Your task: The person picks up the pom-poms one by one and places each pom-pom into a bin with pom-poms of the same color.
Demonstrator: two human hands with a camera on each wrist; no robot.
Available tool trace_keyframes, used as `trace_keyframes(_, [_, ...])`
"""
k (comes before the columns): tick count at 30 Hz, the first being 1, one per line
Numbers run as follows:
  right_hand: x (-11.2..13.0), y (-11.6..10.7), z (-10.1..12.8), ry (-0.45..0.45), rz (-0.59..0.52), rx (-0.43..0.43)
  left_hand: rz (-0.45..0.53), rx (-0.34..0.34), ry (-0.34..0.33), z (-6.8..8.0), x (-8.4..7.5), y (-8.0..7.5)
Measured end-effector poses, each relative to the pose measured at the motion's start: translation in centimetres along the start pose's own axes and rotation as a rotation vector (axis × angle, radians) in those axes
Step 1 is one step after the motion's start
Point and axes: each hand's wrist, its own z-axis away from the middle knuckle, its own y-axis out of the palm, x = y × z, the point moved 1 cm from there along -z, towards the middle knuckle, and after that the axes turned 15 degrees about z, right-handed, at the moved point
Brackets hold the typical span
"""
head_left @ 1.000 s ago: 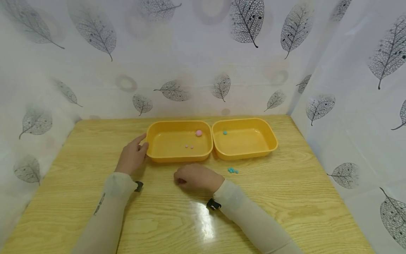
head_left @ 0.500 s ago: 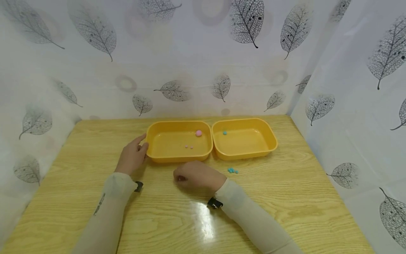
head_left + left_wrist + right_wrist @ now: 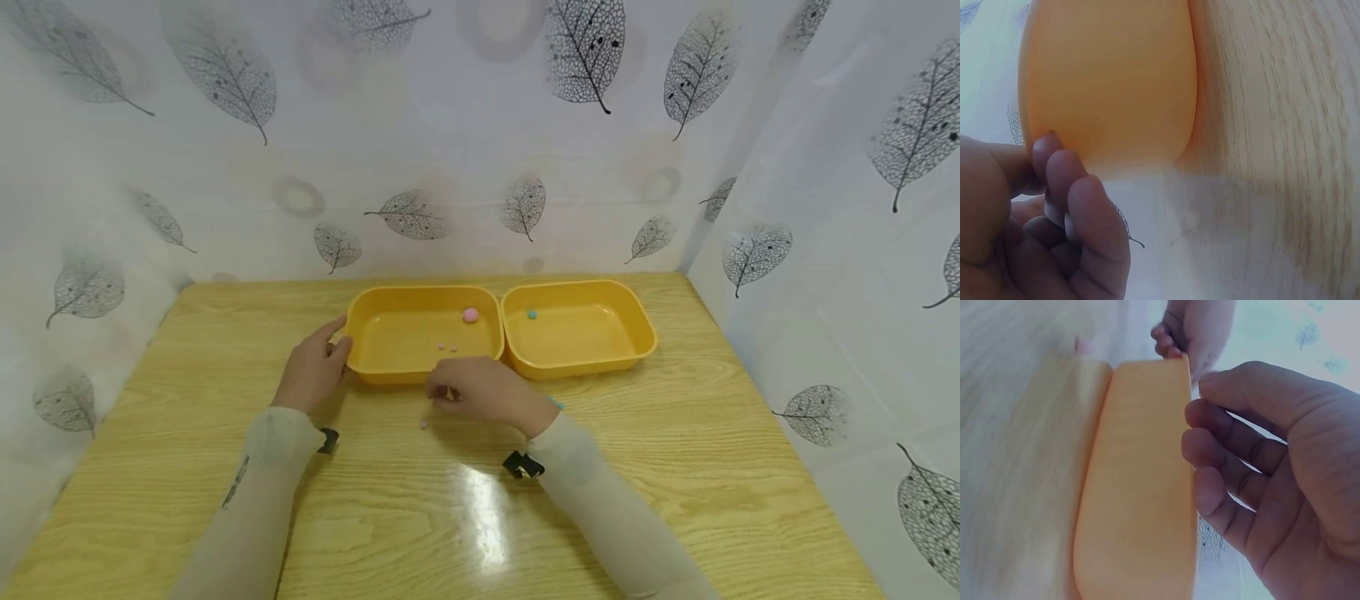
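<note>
A pink bead lies on the surface just before the left tray. The right hand hovers at that tray's near rim — fingers loosely curled, holding nothing visible. The left hand rests fingers against its left end — relaxed.

Left hand open, right hand half-curled

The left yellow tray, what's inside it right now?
Inside the left yellow tray lie one larger pink ball near its far right corner and two tiny pink beads. The right hand covers part of its near rim, so anything there is hidden.
</note>
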Motion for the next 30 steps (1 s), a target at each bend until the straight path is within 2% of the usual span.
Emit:
trace_keyframes(8, [-1.9,-1.0,1.0,0.137,0.006,-0.145,-0.003,0.001,-0.008,0.0,0.0,0.0])
trace_keyframes(12, [-2.5,-1.3,1.3,0.213,0.009,-0.186,-0.003,0.005,-0.008,0.0,0.1,-0.1])
trace_keyframes(20, [-3.3,-2.0,1.6,0.343,-0.033,-0.193,-0.002,0.004,-0.002,-0.3,0.3,-0.1])
trace_keyframes(30, [-4.2,-1.8,1.8,0.377,-0.071,-0.169,-0.005,0.006,-0.012,-0.3,0.3,0.0])
